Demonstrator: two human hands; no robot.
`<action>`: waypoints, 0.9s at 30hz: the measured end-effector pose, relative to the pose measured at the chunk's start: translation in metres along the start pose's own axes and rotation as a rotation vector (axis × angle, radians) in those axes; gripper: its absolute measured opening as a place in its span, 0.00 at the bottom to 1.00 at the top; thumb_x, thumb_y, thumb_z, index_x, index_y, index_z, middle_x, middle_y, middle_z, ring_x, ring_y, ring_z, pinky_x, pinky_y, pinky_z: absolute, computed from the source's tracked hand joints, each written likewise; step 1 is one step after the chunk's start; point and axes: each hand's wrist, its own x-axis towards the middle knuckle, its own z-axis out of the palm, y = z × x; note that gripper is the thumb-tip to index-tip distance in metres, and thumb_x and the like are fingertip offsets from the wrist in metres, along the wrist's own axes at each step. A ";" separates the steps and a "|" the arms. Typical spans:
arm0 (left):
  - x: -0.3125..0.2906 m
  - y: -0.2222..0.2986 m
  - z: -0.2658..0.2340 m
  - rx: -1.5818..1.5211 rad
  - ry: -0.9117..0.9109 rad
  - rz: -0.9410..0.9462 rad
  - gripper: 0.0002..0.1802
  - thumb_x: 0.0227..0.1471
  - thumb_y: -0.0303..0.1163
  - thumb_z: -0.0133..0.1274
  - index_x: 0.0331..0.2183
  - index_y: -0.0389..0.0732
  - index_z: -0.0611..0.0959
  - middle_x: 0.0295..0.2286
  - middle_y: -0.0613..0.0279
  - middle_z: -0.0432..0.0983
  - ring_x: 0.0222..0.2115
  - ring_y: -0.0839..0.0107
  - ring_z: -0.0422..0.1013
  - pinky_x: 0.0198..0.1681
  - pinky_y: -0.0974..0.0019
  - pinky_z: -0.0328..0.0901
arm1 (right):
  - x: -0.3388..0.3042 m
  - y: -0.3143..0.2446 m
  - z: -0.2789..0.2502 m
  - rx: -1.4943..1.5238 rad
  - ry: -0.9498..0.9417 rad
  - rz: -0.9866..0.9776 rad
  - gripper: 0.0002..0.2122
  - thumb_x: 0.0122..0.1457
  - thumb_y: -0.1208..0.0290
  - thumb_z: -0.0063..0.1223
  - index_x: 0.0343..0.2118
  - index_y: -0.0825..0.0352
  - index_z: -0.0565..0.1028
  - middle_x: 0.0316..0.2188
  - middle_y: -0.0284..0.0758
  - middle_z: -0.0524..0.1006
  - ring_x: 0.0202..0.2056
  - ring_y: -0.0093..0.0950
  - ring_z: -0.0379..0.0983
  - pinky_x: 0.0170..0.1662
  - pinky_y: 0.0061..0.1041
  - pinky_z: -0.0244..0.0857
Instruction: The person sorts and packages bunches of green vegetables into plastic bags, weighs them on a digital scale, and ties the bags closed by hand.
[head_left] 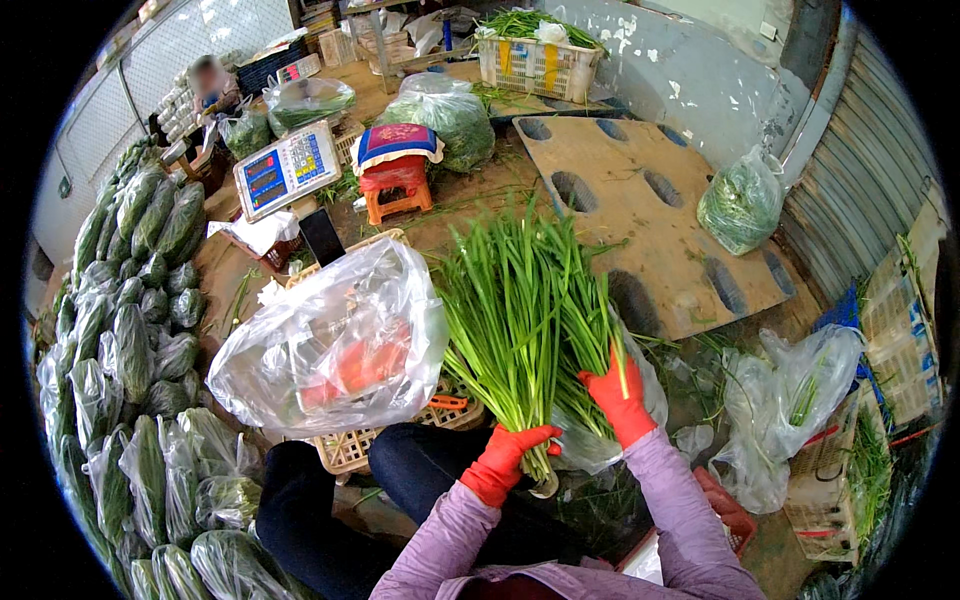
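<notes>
Market stall floor is seen all around, with bagged greens (130, 330) piled at 9 o'clock. A bunch of chives (520, 310) is held upright at center: the left hand (505, 462) is gripped tight round the cut stems, while the right hand (620, 400) is closed on the stalks at 3 o'clock. A clear plastic bag (335, 340) is draped over a basket (350, 450) just beside it.

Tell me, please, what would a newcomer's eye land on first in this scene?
First, the fan of long green chive-like stalks at centre, gripped at its base by the left hand in a red glove, while the right hand grasps stalks higher up. Beside it on the left billows a large clear plastic bag over a crate. Along the far left edge runs a wall of bagged green bundles.
</notes>
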 end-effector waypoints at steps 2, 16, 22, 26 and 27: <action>0.008 -0.005 0.003 0.007 0.004 0.011 0.19 0.48 0.22 0.54 0.45 0.37 0.74 0.32 0.53 0.78 0.25 0.61 0.76 0.29 0.62 0.73 | 0.014 0.004 0.005 0.050 0.064 -0.005 0.35 0.43 0.67 0.67 0.55 0.68 0.64 0.41 0.47 0.77 0.41 0.43 0.75 0.43 0.37 0.68; 0.047 -0.056 -0.031 -0.163 0.116 -0.168 0.22 0.55 0.28 0.49 0.52 0.38 0.70 0.45 0.53 0.73 0.42 0.55 0.73 0.46 0.52 0.69 | 0.000 0.019 0.015 0.362 -0.153 0.321 0.22 0.53 0.61 0.57 0.46 0.71 0.72 0.38 0.46 0.77 0.38 0.40 0.75 0.38 0.36 0.68; 0.058 -0.065 -0.035 -0.082 0.128 -0.220 0.21 0.52 0.26 0.52 0.50 0.37 0.73 0.42 0.55 0.76 0.40 0.58 0.74 0.43 0.55 0.70 | -0.064 0.043 -0.005 -0.102 -0.350 0.222 0.17 0.55 0.58 0.50 0.34 0.71 0.75 0.31 0.51 0.76 0.34 0.48 0.73 0.36 0.42 0.65; 0.059 -0.063 -0.027 -0.139 -0.025 -0.312 0.19 0.54 0.32 0.52 0.48 0.36 0.75 0.40 0.57 0.77 0.39 0.61 0.74 0.44 0.58 0.69 | -0.077 0.049 0.032 0.089 -0.288 0.227 0.16 0.56 0.59 0.48 0.34 0.71 0.75 0.33 0.52 0.76 0.36 0.50 0.72 0.38 0.42 0.65; 0.060 -0.061 -0.031 -0.135 -0.024 -0.299 0.19 0.54 0.32 0.52 0.48 0.36 0.75 0.40 0.57 0.77 0.39 0.61 0.74 0.44 0.58 0.69 | -0.077 0.034 0.036 0.095 -0.285 0.215 0.16 0.56 0.59 0.48 0.34 0.71 0.75 0.33 0.52 0.76 0.36 0.50 0.72 0.38 0.42 0.65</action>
